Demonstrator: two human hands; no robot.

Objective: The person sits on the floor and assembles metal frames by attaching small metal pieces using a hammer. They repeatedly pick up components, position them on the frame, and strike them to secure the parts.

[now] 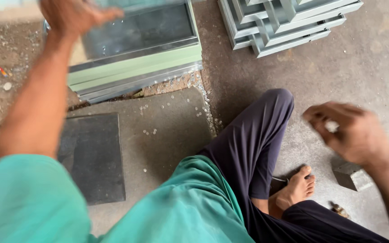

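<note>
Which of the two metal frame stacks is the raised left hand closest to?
The pale green frame stack at top centre. The left hand hangs right over its left end, whereas the grey stack lies far off at the top right, apart from both hands.

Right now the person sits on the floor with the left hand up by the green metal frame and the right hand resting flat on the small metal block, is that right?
Not quite. In the head view the right hand is not on the small metal block; it is raised above it, pinching a small pale piece. The rest holds: the person sits on the floor with the left hand up by the green metal frame.
</note>
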